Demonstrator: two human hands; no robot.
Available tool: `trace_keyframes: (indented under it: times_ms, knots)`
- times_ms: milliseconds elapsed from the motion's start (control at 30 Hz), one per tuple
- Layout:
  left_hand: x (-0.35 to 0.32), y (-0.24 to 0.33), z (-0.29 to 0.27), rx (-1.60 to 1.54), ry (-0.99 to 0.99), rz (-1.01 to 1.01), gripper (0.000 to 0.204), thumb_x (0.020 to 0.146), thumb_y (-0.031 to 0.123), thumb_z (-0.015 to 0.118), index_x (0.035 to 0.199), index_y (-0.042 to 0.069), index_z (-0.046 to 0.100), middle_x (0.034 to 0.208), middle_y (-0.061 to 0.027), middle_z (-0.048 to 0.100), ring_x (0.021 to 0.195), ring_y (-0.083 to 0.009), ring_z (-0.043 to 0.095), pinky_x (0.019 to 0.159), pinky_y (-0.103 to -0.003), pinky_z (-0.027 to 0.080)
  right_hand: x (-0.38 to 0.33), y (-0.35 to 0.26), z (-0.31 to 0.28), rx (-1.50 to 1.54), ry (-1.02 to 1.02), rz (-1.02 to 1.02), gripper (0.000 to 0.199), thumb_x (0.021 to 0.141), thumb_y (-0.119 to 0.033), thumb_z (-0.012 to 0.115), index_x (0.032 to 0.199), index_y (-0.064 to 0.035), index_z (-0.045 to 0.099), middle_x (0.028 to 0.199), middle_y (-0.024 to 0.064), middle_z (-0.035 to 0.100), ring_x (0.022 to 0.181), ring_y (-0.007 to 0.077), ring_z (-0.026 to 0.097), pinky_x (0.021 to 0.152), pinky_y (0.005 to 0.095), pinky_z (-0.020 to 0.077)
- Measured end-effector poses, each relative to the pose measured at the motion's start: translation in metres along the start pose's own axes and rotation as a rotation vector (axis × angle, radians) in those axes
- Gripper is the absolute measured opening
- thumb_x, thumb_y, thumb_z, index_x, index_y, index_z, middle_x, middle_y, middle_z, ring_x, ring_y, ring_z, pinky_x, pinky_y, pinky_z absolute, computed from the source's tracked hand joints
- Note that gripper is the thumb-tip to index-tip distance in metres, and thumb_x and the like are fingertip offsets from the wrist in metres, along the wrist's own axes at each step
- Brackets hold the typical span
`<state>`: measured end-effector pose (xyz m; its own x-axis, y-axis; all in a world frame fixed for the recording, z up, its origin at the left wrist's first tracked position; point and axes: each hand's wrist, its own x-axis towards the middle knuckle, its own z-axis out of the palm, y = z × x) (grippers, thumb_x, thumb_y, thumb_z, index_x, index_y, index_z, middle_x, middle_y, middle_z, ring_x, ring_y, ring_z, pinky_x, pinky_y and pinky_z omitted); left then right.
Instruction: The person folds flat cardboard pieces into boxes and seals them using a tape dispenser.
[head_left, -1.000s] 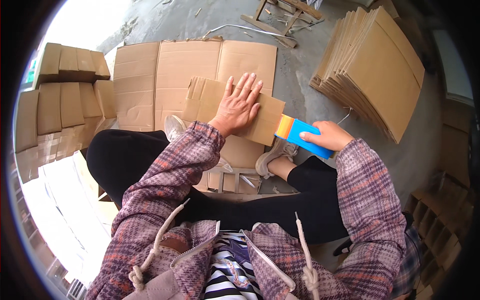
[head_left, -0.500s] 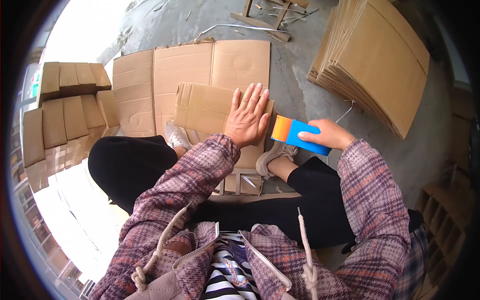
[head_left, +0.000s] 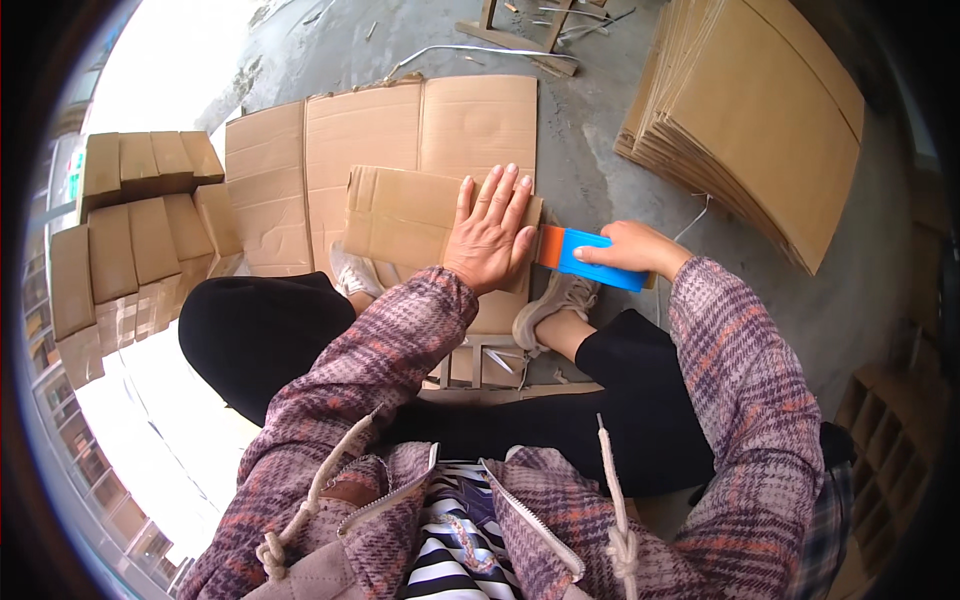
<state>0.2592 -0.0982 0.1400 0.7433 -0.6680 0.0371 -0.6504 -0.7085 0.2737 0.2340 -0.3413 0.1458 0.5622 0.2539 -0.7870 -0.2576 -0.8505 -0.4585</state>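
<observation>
My left hand lies flat with fingers stretched on the right part of a small brown cardboard box between my feet. In my right hand is a blue and orange tape dispenser, gripped around its blue body. Its orange end is close against the box's right side, beside my left thumb; whether it touches cannot be made out. Beneath the box, a low wooden frame shows in part.
Flattened cardboard is spread on the concrete floor beyond the box. A tall stack of flat cardboard sheets stands at the far right. Stacked small boxes are on the left. A wooden stand and white strapping lie at the back.
My right hand has brought the tape dispenser leftward and slightly up, so its orange end is now at the box's right side. My left hand keeps lying on the box.
</observation>
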Motion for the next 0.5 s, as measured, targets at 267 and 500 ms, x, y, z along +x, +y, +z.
trace_keyframes:
  times_ms: [267,500]
  knots:
    - [0.001,0.006,-0.001,-0.032,0.003,-0.017,0.058,0.090,0.034,0.040,0.139,0.004,0.032,0.146,-0.0157,0.028,0.137,-0.0291,0.022,0.111,-0.049,0.007,0.023,-0.039,-0.006,-0.069,-0.078,0.134,0.067,0.072,-0.057,0.057,0.102,0.0021,0.065,0.101,0.0237,0.063,0.091,0.0365,0.062,0.080,0.0381,0.0483]
    - [-0.005,-0.005,-0.003,-0.064,0.038,-0.024,0.057,0.090,0.033,0.041,0.138,0.005,0.033,0.145,-0.0151,0.029,0.137,-0.0273,0.022,0.111,-0.048,0.008,-0.087,-0.084,-0.091,-0.331,0.253,0.120,0.063,0.075,-0.058,0.057,0.081,0.0041,0.065,0.073,0.0217,0.062,0.066,0.0342,0.061,0.062,0.0410,0.0477]
